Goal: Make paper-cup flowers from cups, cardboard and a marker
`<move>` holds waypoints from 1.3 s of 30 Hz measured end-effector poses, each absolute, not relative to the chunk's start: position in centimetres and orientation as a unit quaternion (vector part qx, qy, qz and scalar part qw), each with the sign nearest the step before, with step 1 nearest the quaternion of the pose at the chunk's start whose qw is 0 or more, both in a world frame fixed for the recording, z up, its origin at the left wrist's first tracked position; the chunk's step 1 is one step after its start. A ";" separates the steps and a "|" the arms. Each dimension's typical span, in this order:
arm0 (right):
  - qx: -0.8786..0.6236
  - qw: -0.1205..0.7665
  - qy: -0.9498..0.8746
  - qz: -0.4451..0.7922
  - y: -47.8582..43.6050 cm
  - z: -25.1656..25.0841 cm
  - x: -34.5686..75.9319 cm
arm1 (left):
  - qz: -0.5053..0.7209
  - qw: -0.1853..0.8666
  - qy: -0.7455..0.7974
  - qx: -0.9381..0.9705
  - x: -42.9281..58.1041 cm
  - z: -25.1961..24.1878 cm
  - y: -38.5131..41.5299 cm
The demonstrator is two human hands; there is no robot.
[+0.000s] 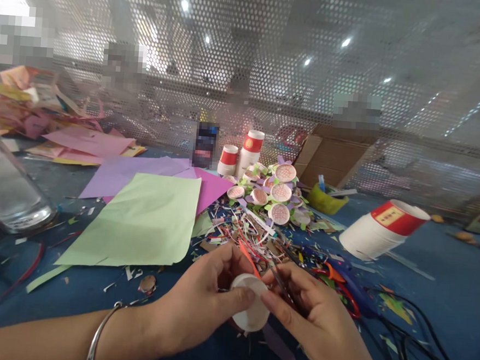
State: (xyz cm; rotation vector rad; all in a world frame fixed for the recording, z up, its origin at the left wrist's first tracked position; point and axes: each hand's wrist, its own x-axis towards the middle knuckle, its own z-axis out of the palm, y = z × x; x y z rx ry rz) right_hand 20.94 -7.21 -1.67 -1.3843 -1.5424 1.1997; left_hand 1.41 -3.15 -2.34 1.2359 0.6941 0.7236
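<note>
Low in the middle, my left hand (211, 296) pinches a round white piece (250, 315) that looks like a cut-off paper cup bottom. Its thumb lies on the flat face. My right hand (311, 311) is closed round a slim dark metal tool (284, 287), whose kind I cannot make out, while its thumb touches the white piece's right edge. An orange strip (249, 257) shows just beyond the fingers. Farther back is a pile of small round pieces (281, 193) with red grid lines and green and purple paper tabs. Paper scraps (236, 232) litter the surface before it.
Coloured sheets, with a green sheet (138, 222) on top, lie at left. A clear glass (9, 186) stands at far left. Paper cups (384, 231) lean at right, near a yellow bowl (327, 200), cardboard (336, 154), a blue glue gun (352, 281) and black cables (410, 334).
</note>
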 end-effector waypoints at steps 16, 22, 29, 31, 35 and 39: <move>-0.521 0.394 -0.561 0.509 -7.0 -1.1 20.5 | 0.316 0.745 0.276 0.519 1.5 -2.1 -3.0; -0.535 0.405 -0.506 0.542 -7.0 -0.5 20.2 | 0.324 0.775 0.252 0.481 1.2 -1.4 -3.2; -0.554 0.416 -0.491 0.528 -7.2 0.2 19.9 | 0.322 0.777 0.173 0.512 0.9 -1.4 -3.4; -0.552 0.423 -0.495 0.522 -7.3 0.2 19.8 | 0.325 0.752 0.177 0.545 1.0 -1.6 -3.5; -0.541 0.442 -0.487 0.524 -7.4 -0.1 19.7 | 0.347 0.698 0.180 0.600 1.1 -1.9 -3.8; -0.528 0.444 -0.491 0.532 -7.4 -0.6 19.9 | 0.360 0.646 0.223 0.635 1.2 -1.9 -4.0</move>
